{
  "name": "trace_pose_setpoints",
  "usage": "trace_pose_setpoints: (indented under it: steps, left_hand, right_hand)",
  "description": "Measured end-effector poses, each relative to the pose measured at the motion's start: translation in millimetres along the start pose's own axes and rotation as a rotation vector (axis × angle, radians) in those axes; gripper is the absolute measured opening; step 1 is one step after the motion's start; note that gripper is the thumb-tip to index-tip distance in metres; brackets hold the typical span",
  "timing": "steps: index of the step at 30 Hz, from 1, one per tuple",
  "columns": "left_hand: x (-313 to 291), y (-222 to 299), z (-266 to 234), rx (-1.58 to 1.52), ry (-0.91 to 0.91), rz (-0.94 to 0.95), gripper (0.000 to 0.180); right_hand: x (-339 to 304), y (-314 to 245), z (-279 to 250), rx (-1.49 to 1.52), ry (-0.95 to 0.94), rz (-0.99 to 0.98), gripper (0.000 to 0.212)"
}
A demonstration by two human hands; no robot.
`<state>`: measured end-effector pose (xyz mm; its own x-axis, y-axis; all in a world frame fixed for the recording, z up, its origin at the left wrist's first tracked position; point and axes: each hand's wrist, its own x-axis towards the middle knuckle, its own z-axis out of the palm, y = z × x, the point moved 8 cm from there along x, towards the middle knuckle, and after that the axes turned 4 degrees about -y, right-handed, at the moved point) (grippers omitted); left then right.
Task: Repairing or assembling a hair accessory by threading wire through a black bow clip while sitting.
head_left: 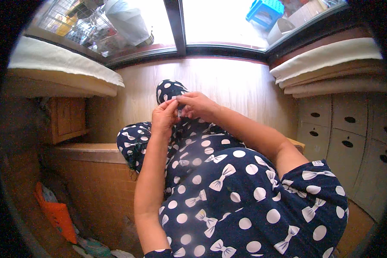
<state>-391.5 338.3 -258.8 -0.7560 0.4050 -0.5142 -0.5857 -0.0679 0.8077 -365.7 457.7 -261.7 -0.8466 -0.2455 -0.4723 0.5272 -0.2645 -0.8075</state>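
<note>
Over my lap, my left hand and my right hand meet fingertip to fingertip, both closed in a pinch. Something small and pale seems to sit between the fingertips, too tiny to make out. Beneath them are my dark blue trousers with white dots and bows, one knee farther out than the other. A tangle of dark green thread-like strands lies over my left thigh, near my left forearm. The curled lower fingers of my right hand partly hide whatever is under them.
Ahead, past the pale wood floor, stands a dark-framed glass door, with a blue plastic stool beyond it. Cream curtains hang at both sides. Drawers line the right; an orange item lies lower left.
</note>
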Motion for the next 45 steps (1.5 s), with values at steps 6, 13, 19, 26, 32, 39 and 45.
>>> trace_pose_setpoints:
  steps: [6, 13, 19, 26, 32, 39, 45]
  left_hand:
    - [-3.0, -0.1, -4.8, 0.012, 0.106, 0.038, 0.011]
    - [-3.5, -2.1, -14.9, -0.085, 0.161, 0.018, 0.01]
    - [-1.3, -0.7, -28.5, -0.111, 0.218, 0.036, 0.014]
    - [-2.1, 1.3, -44.9, -0.073, 0.307, 0.108, 0.014]
    - [-3.7, 9.9, -59.5, 0.054, 0.356, 0.169, 0.017]
    - [-6.0, 10.2, -58.7, -0.155, 0.262, 0.134, 0.017]
    - [-11.1, 10.2, -51.9, -0.169, 0.267, 0.088, 0.018]
  right_hand:
    - [-1.1, 4.3, -14.5, 0.207, 0.122, -0.023, 0.01]
    - [-28.7, 5.2, -33.3, 0.071, 0.145, -0.007, 0.009]
    - [-46.0, -6.6, -54.5, -0.166, 0.268, -0.036, 0.008]
    - [-70.5, -16.0, -54.7, -0.185, 0.309, -0.028, 0.01]
    - [-87.5, -2.7, -1.5, -0.229, -0.042, 0.068, 0.008]
    - [-90.2, -4.0, -22.4, -0.297, 0.096, 0.055, 0.02]
    - [-64.3, -51.9, -33.4, -0.765, 0.348, -0.366, 0.023]
